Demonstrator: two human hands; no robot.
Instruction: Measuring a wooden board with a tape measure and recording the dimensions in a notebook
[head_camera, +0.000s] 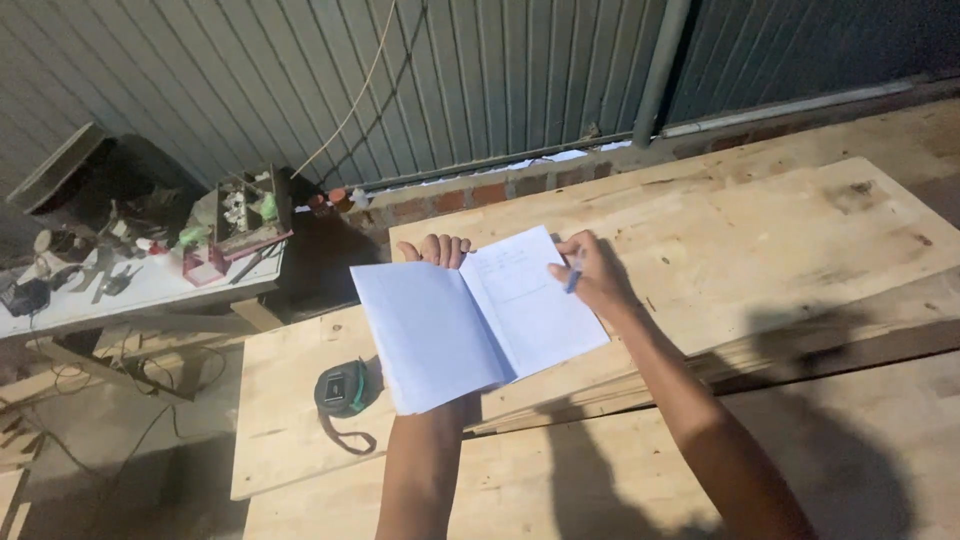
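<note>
Notebook (470, 325), open and white-paged, is held above stacked wooden boards (800, 240); left hand (440, 250) supports it from behind, fingertips curled over the top edge. Right hand (592, 275) grips a blue pen (575, 272) against the right page. Tape measure (342, 390) lies on a board just left of the notebook.

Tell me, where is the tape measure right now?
In the head view, the tape measure lies on the wooden board at lower left, just left of the left forearm and below the open notebook.
</note>
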